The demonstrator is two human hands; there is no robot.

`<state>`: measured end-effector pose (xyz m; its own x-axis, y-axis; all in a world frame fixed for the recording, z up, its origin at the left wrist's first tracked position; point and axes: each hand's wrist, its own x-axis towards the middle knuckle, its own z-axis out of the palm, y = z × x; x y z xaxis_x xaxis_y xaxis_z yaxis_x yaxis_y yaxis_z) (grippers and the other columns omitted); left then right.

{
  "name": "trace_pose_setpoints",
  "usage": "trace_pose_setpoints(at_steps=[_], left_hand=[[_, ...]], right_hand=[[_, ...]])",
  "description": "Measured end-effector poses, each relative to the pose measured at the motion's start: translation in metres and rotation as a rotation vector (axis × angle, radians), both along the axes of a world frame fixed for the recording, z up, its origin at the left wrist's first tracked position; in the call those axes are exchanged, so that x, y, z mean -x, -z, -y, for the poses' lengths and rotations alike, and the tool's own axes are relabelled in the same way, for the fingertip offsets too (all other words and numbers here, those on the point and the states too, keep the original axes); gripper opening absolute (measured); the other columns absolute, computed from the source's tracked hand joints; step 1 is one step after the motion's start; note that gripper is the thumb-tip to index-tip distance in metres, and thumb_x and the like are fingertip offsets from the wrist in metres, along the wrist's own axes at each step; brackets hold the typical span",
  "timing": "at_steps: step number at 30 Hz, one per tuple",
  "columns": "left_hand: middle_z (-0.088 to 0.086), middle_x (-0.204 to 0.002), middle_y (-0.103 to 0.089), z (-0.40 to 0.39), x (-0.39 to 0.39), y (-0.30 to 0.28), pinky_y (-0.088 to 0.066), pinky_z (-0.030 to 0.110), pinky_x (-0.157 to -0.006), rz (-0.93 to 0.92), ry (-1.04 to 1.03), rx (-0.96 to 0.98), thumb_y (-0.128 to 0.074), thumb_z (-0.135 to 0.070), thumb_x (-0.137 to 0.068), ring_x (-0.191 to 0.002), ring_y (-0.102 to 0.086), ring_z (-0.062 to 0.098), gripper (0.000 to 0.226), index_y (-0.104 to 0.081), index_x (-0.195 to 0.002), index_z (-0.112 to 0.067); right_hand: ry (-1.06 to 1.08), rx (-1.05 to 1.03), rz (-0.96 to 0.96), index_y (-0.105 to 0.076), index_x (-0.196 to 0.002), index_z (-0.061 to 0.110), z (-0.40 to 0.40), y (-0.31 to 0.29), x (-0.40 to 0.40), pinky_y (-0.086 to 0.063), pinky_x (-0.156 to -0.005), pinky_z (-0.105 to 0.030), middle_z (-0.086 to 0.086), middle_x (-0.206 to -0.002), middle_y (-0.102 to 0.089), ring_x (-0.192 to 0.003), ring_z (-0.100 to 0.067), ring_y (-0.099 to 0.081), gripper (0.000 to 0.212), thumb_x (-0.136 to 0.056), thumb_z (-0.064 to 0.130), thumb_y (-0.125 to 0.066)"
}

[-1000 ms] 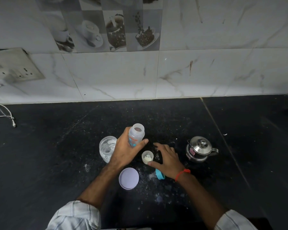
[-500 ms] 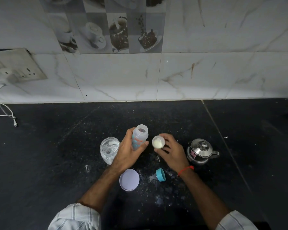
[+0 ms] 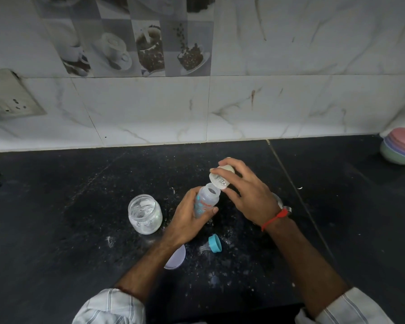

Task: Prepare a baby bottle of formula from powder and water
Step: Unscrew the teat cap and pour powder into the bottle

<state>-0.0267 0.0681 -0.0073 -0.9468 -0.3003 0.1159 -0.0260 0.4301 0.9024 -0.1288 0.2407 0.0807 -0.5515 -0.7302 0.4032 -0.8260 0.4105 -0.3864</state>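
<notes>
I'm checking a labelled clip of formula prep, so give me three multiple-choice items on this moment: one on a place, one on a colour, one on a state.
1. Where does the glass jar stand?
A. beside the left hand, on the side away from the right hand
B. behind the small cup
C. against the wall

2. What colour is the teat ring lying on the counter?
A. red
B. blue
C. white

3. How is the small cup in the right hand held?
A. upright
B. lying on the counter
C. tipped, mouth at the baby bottle opening

Answers: 1 A, it stands left of the hand holding the bottle; 2 B, the ring is plainly blue; 3 C, its mouth faces down at the bottle neck.
</notes>
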Motion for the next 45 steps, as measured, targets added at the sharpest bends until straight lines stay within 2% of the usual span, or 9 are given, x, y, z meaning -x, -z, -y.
trace_pose_setpoints(at_steps=[6,14,18,20,25,32,36,41,45], left_hand=[[-0.006,-0.132,-0.063,-0.005,0.005,-0.006,-0.056,0.042,-0.101,-0.001,0.032,-0.065,-0.077,-0.036,-0.095,-0.119,-0.064,0.01,0.055,-0.05,-0.143,-0.03],[-0.005,-0.134,-0.064,-0.006,0.009,-0.009,-0.057,0.046,-0.103,0.039,0.089,-0.159,-0.076,-0.036,-0.095,-0.12,-0.065,0.012,0.058,-0.048,-0.145,-0.027],[-0.007,-0.131,-0.066,-0.006,0.01,-0.009,-0.058,0.043,-0.102,0.041,0.114,-0.184,-0.076,-0.037,-0.096,-0.118,-0.066,0.009,0.05,-0.049,-0.138,-0.038],[-0.008,-0.131,-0.067,-0.007,0.01,-0.011,-0.058,0.042,-0.101,0.04,0.121,-0.206,-0.076,-0.042,-0.093,-0.118,-0.067,0.008,0.051,-0.049,-0.136,-0.042],[-0.006,-0.129,-0.069,-0.009,0.011,-0.009,-0.059,0.045,-0.1,0.027,0.122,-0.233,-0.075,-0.051,-0.086,-0.116,-0.069,0.012,0.06,-0.052,-0.139,-0.034],[-0.008,-0.131,-0.066,-0.007,0.014,-0.008,-0.059,0.046,-0.101,0.052,0.127,-0.203,-0.077,-0.04,-0.093,-0.118,-0.067,0.011,0.055,-0.05,-0.141,-0.035],[-0.006,-0.132,-0.065,-0.008,0.015,-0.009,-0.058,0.048,-0.101,0.066,0.131,-0.197,-0.077,-0.036,-0.095,-0.12,-0.066,0.012,0.058,-0.048,-0.146,-0.029],[-0.005,-0.132,-0.065,-0.007,0.017,-0.008,-0.058,0.049,-0.101,0.065,0.123,-0.182,-0.077,-0.04,-0.094,-0.12,-0.065,0.014,0.059,-0.049,-0.144,-0.03],[-0.006,-0.131,-0.065,-0.009,0.017,-0.007,-0.058,0.05,-0.098,0.065,0.104,-0.184,-0.075,-0.058,-0.083,-0.117,-0.066,0.015,0.07,-0.05,-0.143,-0.031]], right_hand=[[-0.042,-0.142,-0.086,-0.059,-0.143,0.028,-0.001,-0.014,-0.005,-0.063,-0.085,-0.045,-0.001,-0.155,-0.044,-0.141,-0.022,-0.042,0.051,-0.098,0.005,-0.063],[-0.076,-0.171,-0.159,-0.065,-0.138,0.02,0.002,-0.022,-0.006,-0.065,-0.072,-0.041,-0.009,-0.151,-0.05,-0.139,-0.032,-0.044,0.062,-0.086,-0.013,-0.067],[-0.094,-0.167,-0.148,-0.064,-0.14,0.019,0.002,-0.024,-0.007,-0.064,-0.076,-0.039,-0.01,-0.151,-0.049,-0.139,-0.033,-0.043,0.062,-0.086,-0.013,-0.064],[-0.107,-0.166,-0.113,-0.061,-0.143,0.018,0.001,-0.025,-0.008,-0.063,-0.085,-0.039,-0.01,-0.154,-0.045,-0.142,-0.033,-0.039,0.063,-0.087,-0.011,-0.06],[-0.123,-0.153,-0.069,-0.054,-0.149,0.016,-0.004,-0.025,-0.009,-0.055,-0.103,-0.04,-0.012,-0.158,-0.038,-0.146,-0.031,-0.032,0.059,-0.094,-0.004,-0.058],[-0.146,-0.111,-0.095,-0.058,-0.146,0.018,-0.006,-0.016,0.0,-0.055,-0.101,-0.035,-0.015,-0.153,-0.042,-0.141,-0.029,-0.035,0.065,-0.09,-0.013,-0.069],[-0.13,-0.095,-0.134,-0.061,-0.142,0.019,-0.005,-0.013,0.005,-0.059,-0.095,-0.043,-0.012,-0.151,-0.043,-0.14,-0.031,-0.039,0.068,-0.085,-0.017,-0.072],[-0.148,-0.086,-0.142,-0.063,-0.14,0.017,-0.006,-0.009,0.007,-0.057,-0.099,-0.045,-0.011,-0.151,-0.043,-0.141,-0.031,-0.038,0.068,-0.083,-0.019,-0.072],[-0.144,-0.1,-0.131,-0.064,-0.14,0.017,-0.008,-0.009,0.006,-0.06,-0.093,-0.045,-0.012,-0.151,-0.042,-0.141,-0.031,-0.037,0.067,-0.083,-0.019,-0.071]])
